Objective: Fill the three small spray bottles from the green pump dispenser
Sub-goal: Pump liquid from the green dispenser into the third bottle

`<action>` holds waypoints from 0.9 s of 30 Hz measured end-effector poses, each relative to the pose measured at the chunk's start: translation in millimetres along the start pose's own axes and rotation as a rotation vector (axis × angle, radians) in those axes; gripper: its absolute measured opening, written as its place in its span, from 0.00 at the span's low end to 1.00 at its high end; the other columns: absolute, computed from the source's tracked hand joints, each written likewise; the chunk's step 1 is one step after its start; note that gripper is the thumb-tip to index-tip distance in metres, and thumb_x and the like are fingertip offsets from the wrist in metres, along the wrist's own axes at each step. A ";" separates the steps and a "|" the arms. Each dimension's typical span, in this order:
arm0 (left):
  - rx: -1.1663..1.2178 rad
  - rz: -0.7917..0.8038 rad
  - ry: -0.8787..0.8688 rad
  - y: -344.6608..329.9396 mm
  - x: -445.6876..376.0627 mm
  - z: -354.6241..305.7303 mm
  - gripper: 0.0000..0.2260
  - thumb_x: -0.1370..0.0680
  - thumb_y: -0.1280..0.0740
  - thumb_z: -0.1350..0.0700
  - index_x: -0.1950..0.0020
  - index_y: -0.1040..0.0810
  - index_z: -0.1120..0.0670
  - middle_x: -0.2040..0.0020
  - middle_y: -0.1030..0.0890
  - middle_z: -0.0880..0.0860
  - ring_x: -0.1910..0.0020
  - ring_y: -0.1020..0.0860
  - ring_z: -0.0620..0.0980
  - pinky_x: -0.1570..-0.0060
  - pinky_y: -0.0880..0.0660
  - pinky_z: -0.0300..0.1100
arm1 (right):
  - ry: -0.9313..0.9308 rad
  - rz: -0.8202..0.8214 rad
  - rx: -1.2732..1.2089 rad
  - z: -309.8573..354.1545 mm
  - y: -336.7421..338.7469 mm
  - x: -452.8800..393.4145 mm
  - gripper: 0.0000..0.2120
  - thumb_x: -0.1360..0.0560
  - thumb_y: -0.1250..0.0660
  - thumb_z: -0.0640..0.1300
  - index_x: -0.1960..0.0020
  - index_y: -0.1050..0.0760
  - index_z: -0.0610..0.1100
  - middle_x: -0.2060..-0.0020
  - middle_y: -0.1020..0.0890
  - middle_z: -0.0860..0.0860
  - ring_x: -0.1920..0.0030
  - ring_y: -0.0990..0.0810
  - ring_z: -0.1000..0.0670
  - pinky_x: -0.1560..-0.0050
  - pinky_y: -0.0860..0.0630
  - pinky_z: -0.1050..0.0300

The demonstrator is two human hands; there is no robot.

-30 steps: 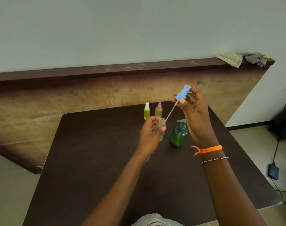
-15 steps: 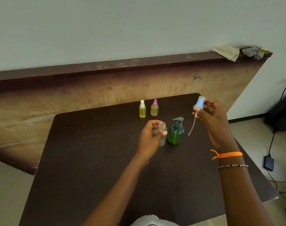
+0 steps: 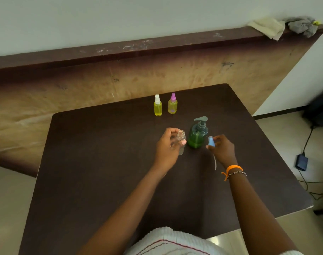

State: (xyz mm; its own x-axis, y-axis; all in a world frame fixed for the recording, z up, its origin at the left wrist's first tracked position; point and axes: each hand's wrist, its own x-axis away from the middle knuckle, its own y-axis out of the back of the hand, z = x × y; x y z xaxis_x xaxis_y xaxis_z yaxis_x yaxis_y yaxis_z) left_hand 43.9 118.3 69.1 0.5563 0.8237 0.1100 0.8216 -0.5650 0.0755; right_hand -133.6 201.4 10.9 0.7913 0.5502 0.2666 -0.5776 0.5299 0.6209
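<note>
Upper middle of frame: two filled spray bottles, white-capped bottle [image 3: 158,105] and pink-capped bottle [image 3: 172,103], upright, side by side. Centre: left hand [image 3: 169,146] curled round the open clear bottle [image 3: 181,141], apparently empty. Just right: green pump dispenser [image 3: 197,134]. Further right: right hand [image 3: 222,149] pinching the blue spray cap [image 3: 210,141], tube hanging down. Best now: lay cap aside, bring bottle mouth directly under the spout, press slowly.

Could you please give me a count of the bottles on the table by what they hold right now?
Yellow-filled spray bottles: 2 (white-capped bottle, pink-capped bottle)
Empty clear spray bottle, cap off, in the left hand: 1
Green pump dispenser: 1
Total: 4
</note>
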 end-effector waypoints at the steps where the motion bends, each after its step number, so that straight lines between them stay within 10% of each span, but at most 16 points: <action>1: -0.006 0.002 0.004 -0.5 -1.0 2.2 0.12 0.26 0.32 0.65 0.48 0.28 0.52 0.48 0.21 0.47 0.48 0.22 0.41 0.46 0.26 0.37 | -0.006 0.001 0.018 -3.4 -6.7 -3.3 0.19 0.31 0.26 0.39 0.42 0.26 0.38 0.45 0.19 0.41 0.45 0.21 0.41 0.45 0.25 0.51; 27: -0.010 0.012 0.048 -15.4 -22.3 15.8 0.11 0.24 0.34 0.63 0.48 0.29 0.48 0.45 0.21 0.48 0.43 0.22 0.46 0.44 0.26 0.41 | -0.016 0.011 0.118 -19.8 -28.7 -32.0 0.08 0.26 0.31 0.41 0.51 0.21 0.36 0.54 0.19 0.40 0.49 0.21 0.41 0.55 0.32 0.57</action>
State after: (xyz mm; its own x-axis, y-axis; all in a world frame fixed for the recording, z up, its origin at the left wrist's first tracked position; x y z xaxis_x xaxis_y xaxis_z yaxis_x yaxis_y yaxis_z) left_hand 20.8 109.5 49.8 0.5594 0.8137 0.1580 0.8134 -0.5756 0.0839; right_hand -146.3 181.3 -30.1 0.7884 0.5452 0.2850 -0.5598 0.4437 0.6998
